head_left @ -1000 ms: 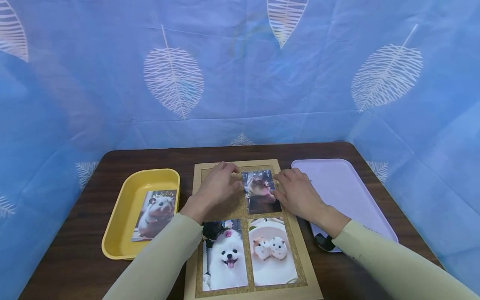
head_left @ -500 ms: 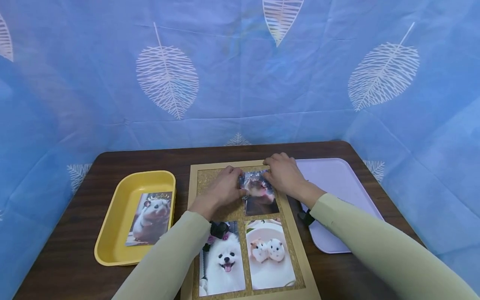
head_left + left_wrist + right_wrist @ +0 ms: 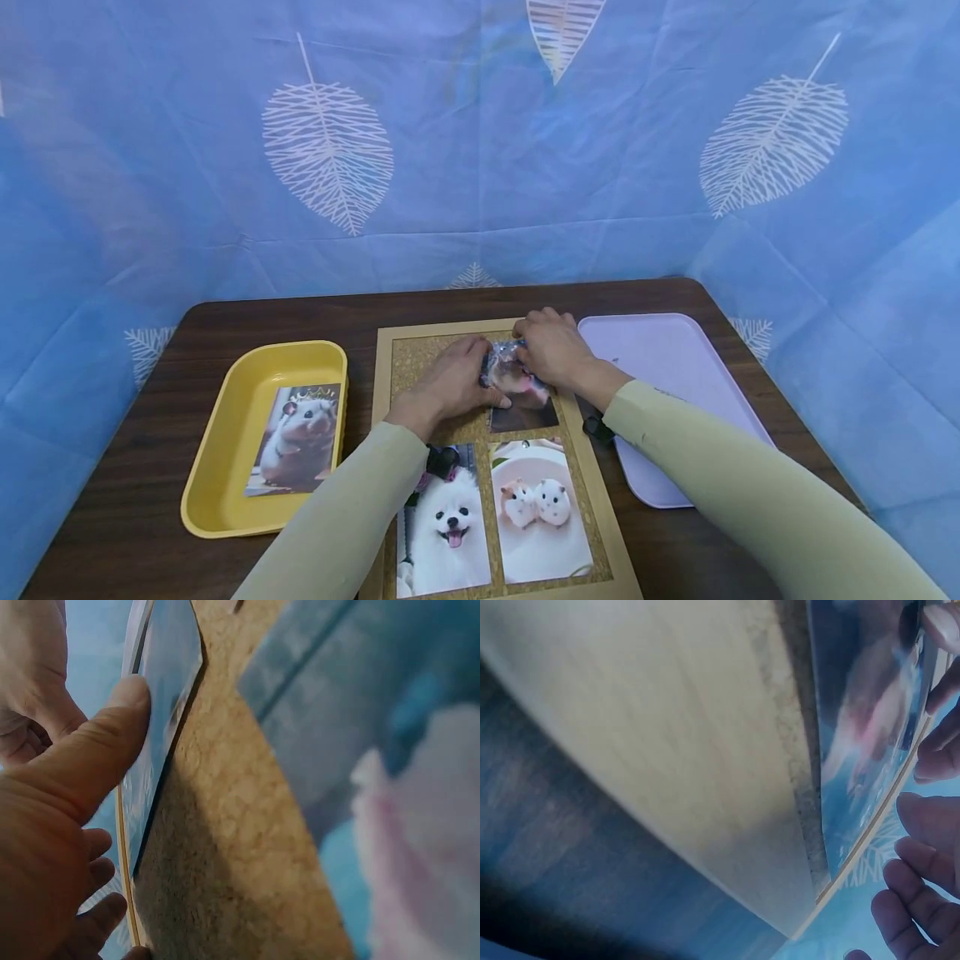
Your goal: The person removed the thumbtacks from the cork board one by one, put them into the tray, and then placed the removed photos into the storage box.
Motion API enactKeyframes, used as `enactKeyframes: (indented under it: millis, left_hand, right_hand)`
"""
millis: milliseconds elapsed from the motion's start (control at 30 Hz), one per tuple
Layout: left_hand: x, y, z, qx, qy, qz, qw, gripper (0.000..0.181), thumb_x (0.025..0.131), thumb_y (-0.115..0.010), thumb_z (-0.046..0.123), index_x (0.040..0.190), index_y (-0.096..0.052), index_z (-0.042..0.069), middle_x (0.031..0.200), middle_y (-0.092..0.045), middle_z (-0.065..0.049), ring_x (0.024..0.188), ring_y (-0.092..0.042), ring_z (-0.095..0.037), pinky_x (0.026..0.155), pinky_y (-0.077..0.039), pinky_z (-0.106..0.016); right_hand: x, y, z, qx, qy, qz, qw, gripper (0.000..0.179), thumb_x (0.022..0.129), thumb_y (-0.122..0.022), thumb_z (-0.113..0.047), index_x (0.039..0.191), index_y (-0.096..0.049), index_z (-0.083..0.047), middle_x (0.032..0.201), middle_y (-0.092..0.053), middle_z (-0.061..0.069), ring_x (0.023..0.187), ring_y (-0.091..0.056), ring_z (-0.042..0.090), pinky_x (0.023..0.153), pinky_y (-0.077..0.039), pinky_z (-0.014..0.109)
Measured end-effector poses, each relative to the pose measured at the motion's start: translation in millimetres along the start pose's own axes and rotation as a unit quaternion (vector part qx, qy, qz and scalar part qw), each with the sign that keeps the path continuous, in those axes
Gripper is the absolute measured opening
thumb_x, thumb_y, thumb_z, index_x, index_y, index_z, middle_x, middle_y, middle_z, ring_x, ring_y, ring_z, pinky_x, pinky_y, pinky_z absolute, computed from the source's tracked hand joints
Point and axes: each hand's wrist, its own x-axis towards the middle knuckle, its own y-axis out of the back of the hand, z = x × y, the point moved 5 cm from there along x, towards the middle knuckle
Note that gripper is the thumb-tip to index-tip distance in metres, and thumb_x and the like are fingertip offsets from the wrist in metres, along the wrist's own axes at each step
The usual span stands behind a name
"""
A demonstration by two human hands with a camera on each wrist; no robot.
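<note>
A glossy animal photo (image 3: pixel 528 415) lies on the upper right of a wood-framed cork board (image 3: pixel 408 357), its upper part uneven and shiny between my hands. My left hand (image 3: pixel 450 382) holds its left side, thumb over its face; the left wrist view shows the thumb (image 3: pixel 112 739) against the photo. At the upper right corner, my right hand (image 3: pixel 553 348) holds the photo by its edge, fingers bent. Below it lie a white dog photo (image 3: pixel 450 533) and a photo of two hamsters (image 3: pixel 543 525), both flat on the cork.
On the left stands a yellow tray (image 3: pixel 197 500) with a photo of a crowned hamster (image 3: pixel 296 437) in it. A lilac tray (image 3: pixel 697 367) lies on the right, partly under my right sleeve. The dark wooden table (image 3: pixel 112 500) ends at a blue leaf-print cloth (image 3: pixel 480 167).
My right hand has moved from the photo's right side to its upper right corner. My left hand has closed in on the left edge, and the photo's upper part now looks bent.
</note>
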Motion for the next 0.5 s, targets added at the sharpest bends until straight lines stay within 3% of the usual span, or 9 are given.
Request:
enactKeyframes:
  millis: [200,500]
  left_hand:
    - [-0.2,-2.1,-0.5,0.029,-0.013,-0.016,0.9994,0.094,0.090,-0.080,0.056,0.161,-0.041,0.008,0.169,-0.037,-0.011,0.158,-0.032,-0.032,0.130,-0.027,-0.048]
    - [-0.2,-3.3,-4.0,0.037,-0.011,-0.011,0.9992,0.094,0.090,-0.079,0.058,0.161,-0.043,0.009,0.168,-0.041,-0.010,0.158,-0.034,-0.031,0.129,-0.028,-0.048]
  right_hand:
    - [0.6,-0.6,0.5,-0.008,0.003,0.003,1.0000,0.030,0.099,-0.073,-0.027,0.122,-0.073,-0.007,0.115,-0.070,0.010,0.110,-0.059,0.033,0.088,-0.048,0.053]
    - [2.5,-2.7,2.3,-0.020,0.008,0.008,0.9997,0.030,0.099,-0.073,-0.026,0.122,-0.073,-0.008,0.117,-0.070,0.011,0.112,-0.060,0.033,0.090,-0.048,0.055]
